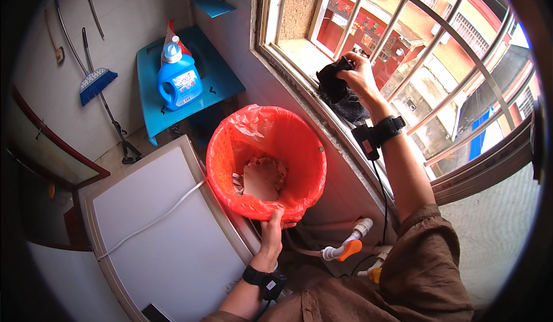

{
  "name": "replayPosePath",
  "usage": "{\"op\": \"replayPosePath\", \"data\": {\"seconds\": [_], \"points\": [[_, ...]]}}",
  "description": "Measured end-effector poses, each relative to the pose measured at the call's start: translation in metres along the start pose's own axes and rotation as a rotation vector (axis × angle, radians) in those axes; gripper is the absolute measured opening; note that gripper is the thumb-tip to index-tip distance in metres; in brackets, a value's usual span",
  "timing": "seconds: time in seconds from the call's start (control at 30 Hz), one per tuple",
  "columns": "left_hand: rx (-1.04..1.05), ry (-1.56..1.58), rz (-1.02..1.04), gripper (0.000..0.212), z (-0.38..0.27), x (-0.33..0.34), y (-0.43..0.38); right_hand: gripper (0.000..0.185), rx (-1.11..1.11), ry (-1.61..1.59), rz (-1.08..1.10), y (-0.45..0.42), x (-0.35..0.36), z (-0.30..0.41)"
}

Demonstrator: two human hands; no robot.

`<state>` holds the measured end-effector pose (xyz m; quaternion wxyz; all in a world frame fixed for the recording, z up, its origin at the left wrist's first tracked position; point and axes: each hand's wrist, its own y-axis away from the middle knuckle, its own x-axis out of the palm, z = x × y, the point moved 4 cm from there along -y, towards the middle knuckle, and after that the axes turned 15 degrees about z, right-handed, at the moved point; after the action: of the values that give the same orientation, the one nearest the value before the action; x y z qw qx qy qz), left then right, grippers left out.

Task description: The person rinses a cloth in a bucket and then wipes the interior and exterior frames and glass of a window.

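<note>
My left hand [273, 231] grips the near rim of a round bin lined with a red plastic bag [302, 166], thumb over the edge and fingers underneath. Crumpled brownish paper or card [262, 179] lies at the bottom of the bin. Up at the window sill, my right hand [360, 77] pinches a bunched black cloth [335, 80]. A darker dotted part of cloth [352, 109] hangs below it on the sill's edge; whether it is the same piece I cannot tell. Both wrists wear black straps with small boxes and cables.
A white-topped appliance [164, 218] with a white cord [160, 220] stands left. Beyond it, a blue shelf [216, 75] bears a blue detergent bottle [183, 82]. A broom [98, 82] hangs on the wall. Window bars [397, 19] are at right; an orange-handled tap [350, 249] is below.
</note>
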<state>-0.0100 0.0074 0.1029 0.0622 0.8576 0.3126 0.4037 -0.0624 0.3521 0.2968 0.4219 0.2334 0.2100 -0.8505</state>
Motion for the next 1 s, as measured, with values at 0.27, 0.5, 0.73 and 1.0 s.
{"op": "replayPosePath", "data": {"seconds": [0.27, 0.5, 0.73, 1.0], "points": [[0.003, -0.014, 0.006, 0.026, -0.001, 0.001, -0.001, 0.029, -0.089, 0.453, 0.655, 0.048, 0.091, 0.024], [0.017, 0.000, 0.002, 0.025, -0.002, 0.002, 0.000, 0.016, -0.110, 0.538, 0.580, 0.049, 0.096, 0.012], [0.037, 0.003, -0.002, 0.025, -0.002, 0.002, 0.001, 0.031, -0.288, 0.906, 0.378, 0.038, 0.057, 0.014], [0.061, 0.000, 0.003, 0.024, -0.003, 0.002, 0.001, 0.024, -0.104, 0.920, 0.433, 0.039, 0.044, -0.005]]}}
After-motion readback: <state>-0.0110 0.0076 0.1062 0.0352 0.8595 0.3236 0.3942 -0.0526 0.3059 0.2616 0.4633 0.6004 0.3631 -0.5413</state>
